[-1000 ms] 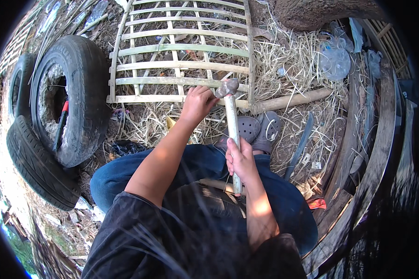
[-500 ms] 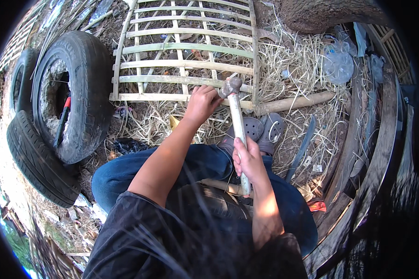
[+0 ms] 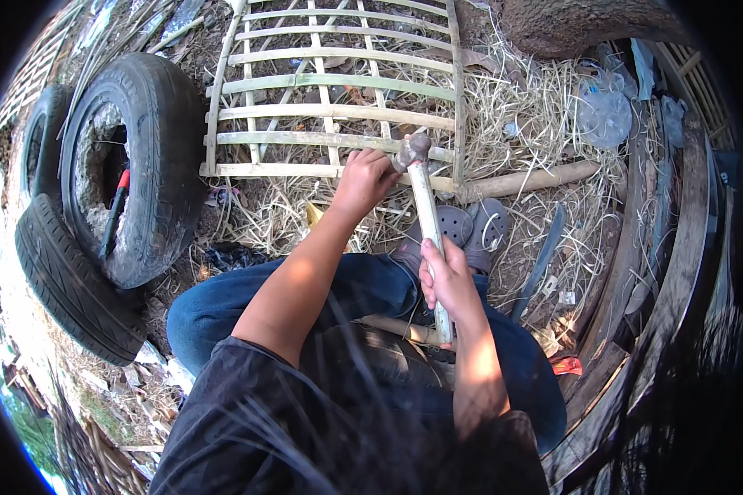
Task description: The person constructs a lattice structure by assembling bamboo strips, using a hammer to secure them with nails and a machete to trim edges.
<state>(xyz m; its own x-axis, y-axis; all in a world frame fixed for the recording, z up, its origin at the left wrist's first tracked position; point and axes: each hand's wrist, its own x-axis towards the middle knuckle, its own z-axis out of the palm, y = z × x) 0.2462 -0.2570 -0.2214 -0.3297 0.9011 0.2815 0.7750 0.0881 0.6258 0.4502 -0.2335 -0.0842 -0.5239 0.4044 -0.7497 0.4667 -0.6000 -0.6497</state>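
My right hand (image 3: 452, 283) is wrapped round the pale wooden handle of a hammer (image 3: 426, 212). The hammer's dull, rusty head rests over the near rail of a bamboo lattice (image 3: 334, 110), close to its near right corner. Beside the head, my left hand (image 3: 363, 183) is closed at that same rail, its fingertips bent down and partly hidden by the hammer head. Whatever those fingers pinch cannot be made out. The lattice lies on the ground in front of me, several slats crossing thin lengthwise strips.
Old tyres (image 3: 161, 157) stand at the left, one holding a tool with a red-and-black handle (image 3: 117, 202). A bamboo pole (image 3: 537, 180) lies right of the lattice. A long blade (image 3: 541, 262) is near my right knee. Bamboo shavings, clear plastic (image 3: 604, 115) and wooden planks (image 3: 681, 247) lie rightward.
The whole view has shifted slightly. Both hands and the hammer keep almost the same place at the lattice's near rail.
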